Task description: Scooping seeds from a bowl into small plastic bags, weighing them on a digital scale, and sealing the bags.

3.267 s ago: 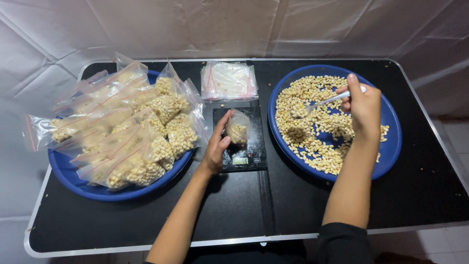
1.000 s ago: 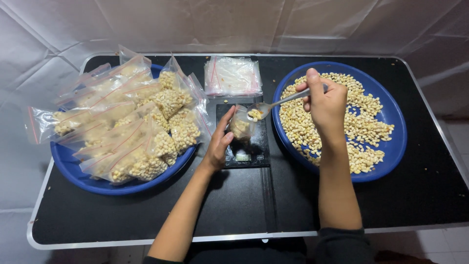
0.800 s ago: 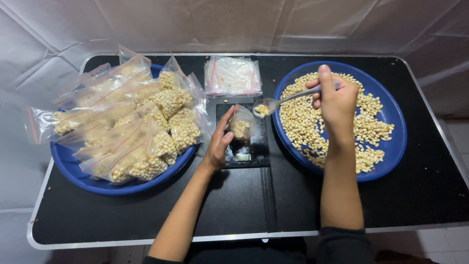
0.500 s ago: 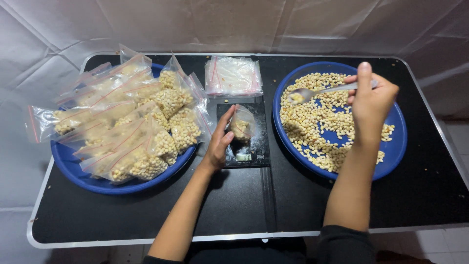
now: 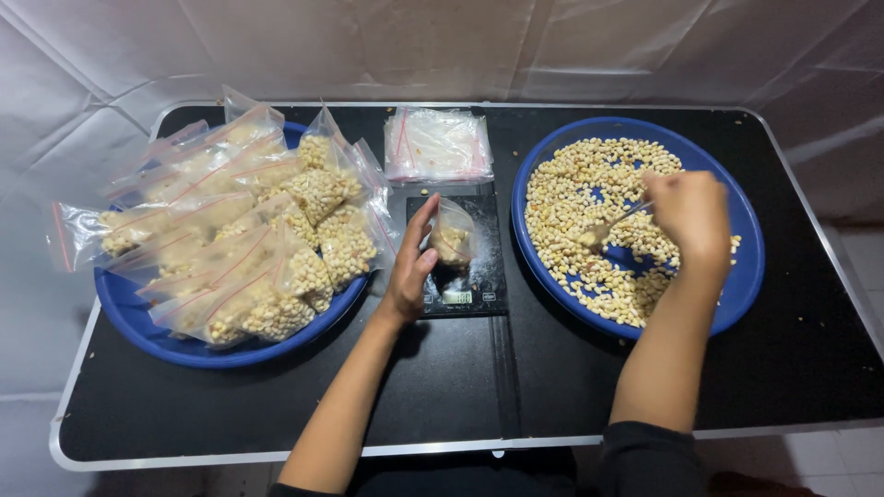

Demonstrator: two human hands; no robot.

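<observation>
Two hands at a black table, filling a little bag with pale beans

Head view: the left hand (image 5: 412,267) is curled loosely around a small clear bag (image 5: 451,235) partly filled with beans — the bag stands on a small black scale (image 5: 460,296) in the middle of the table (image 5: 276,405). The right hand (image 5: 689,213) is closed around a metal spoon (image 5: 608,225), which dips into the loose beans in the right blue tray (image 5: 750,276). The left blue tray (image 5: 147,327) is heaped with filled bags (image 5: 267,239). A stack of empty bags (image 5: 437,145) lies just behind the scale — near the white sheet
</observation>
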